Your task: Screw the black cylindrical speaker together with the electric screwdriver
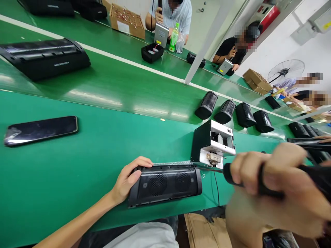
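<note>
Speaker (165,184) lies on its side at the near edge of the green bench (77,179), grille with two round drivers facing the camera; no print on it that I can read. Left hand (129,179) is clamped on its left end, thumb on the front face, fingers curled over the top. Right hand (279,182) is wrapped shut around a black driver (234,176), blurred and close to the lens; the tip points at the speaker's right end, probably touching it, but blur hides the contact. White-and-black box (213,143) sits just behind the speaker's right end, and a thin black cable (216,187) drops over the bench edge below it. Phone (41,130) lies face up, screen dark, well apart to the left. Long black unit (46,58) rides the belt (124,82) at far left; white lettering on its side looks like "MERCURY". Four small black housings (234,112) stand in a row on the belt behind the box, more black parts at far right. Across the line, other people are seated: one holds a grey panel (161,34) beside a green bottle (174,38) with a yellow label, text too small to read. Open black shell (152,52) in front of them, cardboard tray (126,20) to its left, fan (286,70) at upper right.
</note>
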`<state>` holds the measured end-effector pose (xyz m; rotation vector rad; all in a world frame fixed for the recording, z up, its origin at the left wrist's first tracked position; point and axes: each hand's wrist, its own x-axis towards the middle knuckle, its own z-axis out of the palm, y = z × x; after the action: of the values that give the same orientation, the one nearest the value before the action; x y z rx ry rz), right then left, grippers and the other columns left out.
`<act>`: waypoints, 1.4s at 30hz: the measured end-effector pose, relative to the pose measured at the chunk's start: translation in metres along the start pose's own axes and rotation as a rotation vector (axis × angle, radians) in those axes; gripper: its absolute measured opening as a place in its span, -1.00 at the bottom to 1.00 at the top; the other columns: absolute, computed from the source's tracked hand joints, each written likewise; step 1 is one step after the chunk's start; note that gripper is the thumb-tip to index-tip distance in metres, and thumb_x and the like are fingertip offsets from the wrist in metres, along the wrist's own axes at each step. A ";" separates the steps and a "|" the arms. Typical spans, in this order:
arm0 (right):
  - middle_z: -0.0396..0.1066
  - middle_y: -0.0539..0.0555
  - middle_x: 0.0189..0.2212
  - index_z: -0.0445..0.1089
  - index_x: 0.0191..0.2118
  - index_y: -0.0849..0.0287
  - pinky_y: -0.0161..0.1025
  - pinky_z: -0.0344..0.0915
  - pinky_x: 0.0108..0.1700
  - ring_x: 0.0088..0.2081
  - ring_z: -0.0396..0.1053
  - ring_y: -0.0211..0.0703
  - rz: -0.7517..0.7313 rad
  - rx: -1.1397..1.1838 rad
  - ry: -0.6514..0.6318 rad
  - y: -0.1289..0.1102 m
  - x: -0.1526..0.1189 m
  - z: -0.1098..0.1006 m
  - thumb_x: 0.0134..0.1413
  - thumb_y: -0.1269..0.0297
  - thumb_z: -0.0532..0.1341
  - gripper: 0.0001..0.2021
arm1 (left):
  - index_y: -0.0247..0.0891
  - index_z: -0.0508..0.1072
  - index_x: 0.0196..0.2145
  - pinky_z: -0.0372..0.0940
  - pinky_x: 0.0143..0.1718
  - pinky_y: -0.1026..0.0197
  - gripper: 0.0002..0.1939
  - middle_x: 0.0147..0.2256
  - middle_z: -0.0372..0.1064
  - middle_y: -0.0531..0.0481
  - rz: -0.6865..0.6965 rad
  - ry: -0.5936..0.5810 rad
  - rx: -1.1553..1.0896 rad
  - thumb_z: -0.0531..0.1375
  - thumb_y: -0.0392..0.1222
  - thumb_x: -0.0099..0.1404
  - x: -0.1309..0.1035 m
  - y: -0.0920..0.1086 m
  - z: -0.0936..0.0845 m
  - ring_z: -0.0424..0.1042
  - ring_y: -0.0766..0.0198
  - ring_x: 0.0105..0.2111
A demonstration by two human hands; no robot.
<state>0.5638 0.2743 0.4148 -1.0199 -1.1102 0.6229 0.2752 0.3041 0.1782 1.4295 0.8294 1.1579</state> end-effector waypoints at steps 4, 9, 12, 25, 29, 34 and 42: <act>0.27 -0.26 -0.52 0.37 0.02 -0.11 -0.20 0.35 -0.58 -0.66 0.24 -0.25 -0.030 0.025 -0.097 0.014 0.006 0.045 0.21 0.27 0.46 -0.65 | -0.23 0.66 -0.04 0.46 0.15 -0.03 -0.53 -0.04 0.64 -0.22 0.029 -0.011 -0.005 0.14 0.20 0.64 0.001 0.002 0.003 0.60 -0.05 0.00; 0.39 -0.28 -0.48 0.35 0.24 -0.20 -0.25 0.35 -0.55 -0.66 0.25 -0.32 -0.083 0.147 -0.278 0.025 0.012 0.047 0.30 0.47 0.35 -0.48 | -0.23 0.66 -0.03 0.47 0.13 -0.04 -0.52 -0.06 0.64 -0.23 0.045 -0.024 -0.015 0.14 0.21 0.65 0.003 0.004 0.004 0.59 -0.06 -0.01; 0.39 -0.27 -0.46 0.36 0.25 -0.18 -0.24 0.37 -0.54 -0.64 0.29 -0.33 -0.085 0.175 -0.300 0.027 0.013 0.046 0.33 0.50 0.33 -0.49 | -0.21 0.65 -0.02 0.46 0.13 -0.04 -0.55 -0.05 0.64 -0.22 0.059 -0.026 -0.026 0.14 0.18 0.66 0.004 0.006 0.004 0.59 -0.04 -0.01; 0.31 -0.25 -0.47 0.34 0.22 -0.26 -0.30 0.38 -0.51 -0.63 0.21 -0.31 -0.107 0.128 -0.362 0.077 -0.008 0.049 0.36 0.58 0.28 -0.46 | -0.21 0.65 -0.01 0.44 0.13 -0.01 -0.58 -0.03 0.64 -0.20 0.037 -0.042 -0.036 0.14 0.15 0.67 0.002 0.007 0.003 0.59 -0.03 -0.01; 0.31 -0.25 -0.45 0.35 0.24 -0.27 -0.32 0.37 -0.53 -0.64 0.14 -0.32 -0.138 0.181 -0.365 0.092 -0.014 0.048 0.32 0.65 0.25 -0.39 | -0.21 0.65 -0.02 0.42 0.11 0.01 -0.56 -0.04 0.63 -0.19 0.024 -0.017 -0.048 0.15 0.17 0.67 0.001 0.006 0.006 0.59 -0.01 -0.02; 0.33 -0.24 -0.45 0.35 0.22 -0.25 -0.29 0.38 -0.49 -0.62 0.13 -0.30 -0.118 0.209 -0.383 0.090 -0.015 0.046 0.31 0.68 0.26 -0.39 | -0.22 0.67 -0.04 0.44 0.06 0.04 -0.55 -0.07 0.63 -0.18 0.040 0.007 -0.069 0.16 0.18 0.66 0.000 0.002 0.008 0.59 0.01 -0.06; 0.30 -0.25 -0.46 0.35 0.25 -0.24 -0.33 0.33 -0.47 -0.59 0.19 -0.32 -0.080 0.160 -0.359 0.094 -0.014 0.055 0.40 0.55 0.31 -0.48 | -0.20 0.68 -0.05 0.44 0.06 0.07 -0.56 -0.06 0.64 -0.14 0.061 0.002 -0.053 0.18 0.19 0.65 0.003 0.003 0.004 0.62 0.04 -0.07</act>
<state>0.5141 0.3220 0.3295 -0.7379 -1.3822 0.8373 0.2794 0.3048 0.1817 1.4188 0.7558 1.2189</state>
